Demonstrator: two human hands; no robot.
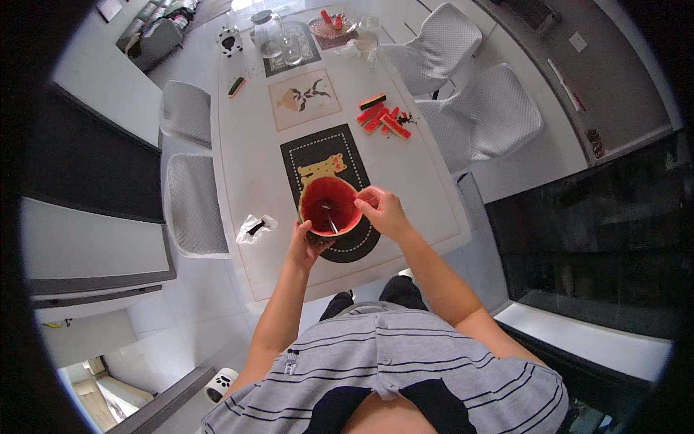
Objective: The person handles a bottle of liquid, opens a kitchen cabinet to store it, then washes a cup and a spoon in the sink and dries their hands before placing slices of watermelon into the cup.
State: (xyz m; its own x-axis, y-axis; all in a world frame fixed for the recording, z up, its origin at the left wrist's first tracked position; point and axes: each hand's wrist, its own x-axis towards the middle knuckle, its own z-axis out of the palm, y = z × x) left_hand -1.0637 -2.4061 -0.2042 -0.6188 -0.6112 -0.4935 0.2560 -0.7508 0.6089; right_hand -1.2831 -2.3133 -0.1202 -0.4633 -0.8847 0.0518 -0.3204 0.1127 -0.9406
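Observation:
A hollowed watermelon half (325, 209) with red flesh inside is tilted over the dark placemat (303, 146) at the near end of the dining table. A metal spoon (331, 218) lies inside it. My left hand (309, 244) grips its lower left side, thumb over the rim and fingers below. At the right rim is my right hand (379, 209), its thumb and fingertips pinched close to the edge; whether they hold the rim or a small thing cannot be told. Several eaten watermelon rinds (382, 116) lie farther right beside a small heap of dark seeds (404, 117).
A crumpled white tissue (256, 229) with something dark on it lies at the left. Beyond are a single rind (236, 87), a square mat (305, 99), a glass pitcher (267, 35) and a glass plate (332, 25) with rind pieces. White-covered chairs (195, 203) flank both sides.

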